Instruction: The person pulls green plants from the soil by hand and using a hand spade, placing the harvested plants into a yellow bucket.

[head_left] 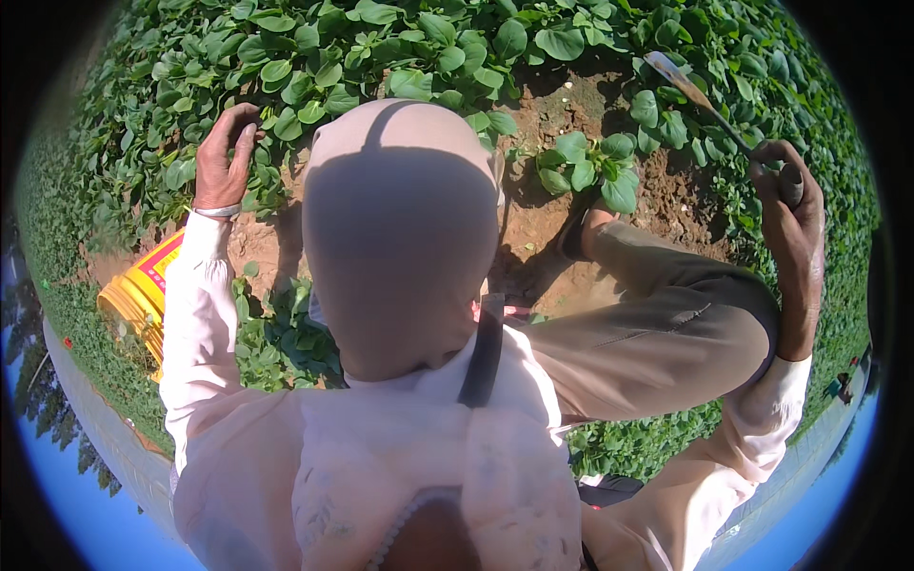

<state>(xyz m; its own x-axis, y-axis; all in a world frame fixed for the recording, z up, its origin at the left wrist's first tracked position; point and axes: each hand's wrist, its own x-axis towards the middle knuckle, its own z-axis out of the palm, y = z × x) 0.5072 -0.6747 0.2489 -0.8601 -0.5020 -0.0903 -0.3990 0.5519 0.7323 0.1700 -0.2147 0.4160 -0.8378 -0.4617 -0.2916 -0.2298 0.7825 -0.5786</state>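
Observation:
My right hand point(792, 195) is closed around the handle of a narrow hand trowel point(687, 84). Its flat metal blade, brown with soil in part, points up and left over the leafy plants. My left hand point(227, 160) is held beside the broad green leaves point(286, 124) at the left, fingers bent and thumb apart, with nothing visible in it. Between the hands, a small leafy plant point(590, 169) stands on bare brown soil point(562, 105), close to my foot point(597, 221).
A yellow bucket point(133, 297) with a red label lies tilted beside my left forearm. Dense green plants point(438, 48) spread across the far side and both flanks. A rounded beige cloth shape point(400, 238) hides the middle. My bent right leg point(666, 324) lies toward the right.

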